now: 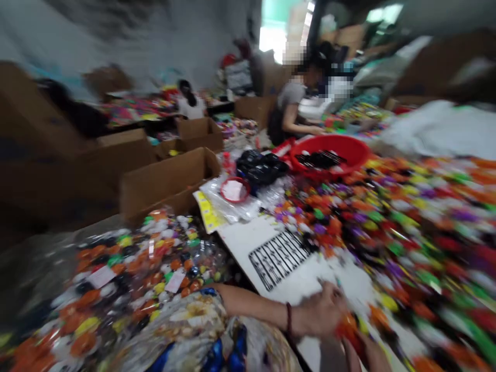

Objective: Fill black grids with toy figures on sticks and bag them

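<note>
A glossy orange bundle [347, 328] sits between the left hand [323, 312] and the right hand [372, 356], over the near part of the white table [236, 235], inward from its left edge and well apart from its far left corner. Its colour is a strong orange turning reddish low down, with a pale highlight on the surface. Motion blur softens its outline, so its exact shape, the number of parts in it and which fingers grip it cannot be told. It appears slightly tilted, its lower portion partly hidden by the right hand's fingers.
</note>
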`<state>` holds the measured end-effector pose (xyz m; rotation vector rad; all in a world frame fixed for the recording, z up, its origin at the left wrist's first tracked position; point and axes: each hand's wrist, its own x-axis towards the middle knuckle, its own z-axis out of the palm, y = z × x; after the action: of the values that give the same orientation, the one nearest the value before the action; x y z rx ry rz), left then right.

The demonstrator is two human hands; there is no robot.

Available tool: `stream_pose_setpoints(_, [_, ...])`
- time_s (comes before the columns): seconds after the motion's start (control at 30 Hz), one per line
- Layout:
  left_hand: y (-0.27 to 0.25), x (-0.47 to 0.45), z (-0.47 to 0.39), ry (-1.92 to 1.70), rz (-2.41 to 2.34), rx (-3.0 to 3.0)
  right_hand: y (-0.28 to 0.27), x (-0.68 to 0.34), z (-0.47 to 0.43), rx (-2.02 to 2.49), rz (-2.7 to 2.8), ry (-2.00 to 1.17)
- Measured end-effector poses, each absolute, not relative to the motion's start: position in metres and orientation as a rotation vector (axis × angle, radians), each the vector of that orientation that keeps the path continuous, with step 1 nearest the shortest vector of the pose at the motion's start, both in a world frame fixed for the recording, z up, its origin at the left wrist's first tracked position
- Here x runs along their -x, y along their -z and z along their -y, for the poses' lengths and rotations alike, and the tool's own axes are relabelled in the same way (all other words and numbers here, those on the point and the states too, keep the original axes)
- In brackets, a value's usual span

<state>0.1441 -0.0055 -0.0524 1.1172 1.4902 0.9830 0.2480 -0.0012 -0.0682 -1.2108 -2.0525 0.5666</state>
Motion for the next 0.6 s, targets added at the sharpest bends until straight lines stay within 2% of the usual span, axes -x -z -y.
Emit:
stream_pose_setpoints(0.13, [0.051, -0.129, 0.004, -0.983, -1.543, -1.120, 0.067, -0.357, 0.020, 1.663, 1.800, -0.094])
stream_pose_setpoints(0.23, [0.067, -0.119, -0.007, -1.026, -1.658, -1.372, 0.075, -0.384, 0.023, 1.825, 1.725, 0.260])
stream_pose_setpoints(0.3, [0.074, -0.120, -0.011, -1.009, -1.645, -1.610, 0.079, -0.387, 0.019, 1.877, 1.716, 0.366])
stream_pose_setpoints(0.43, [0.073, -0.135, -0.016, -0.817, -1.581, -1.947, 0.079, -0.365, 0.010, 1.761, 1.859, 0.237])
stream_pose_setpoints(0.6, [0.066, -0.136, -0.025, -0.660, -1.774, -2.062, 0.069, -0.327, -0.006, 1.674, 2.053, 0.030])
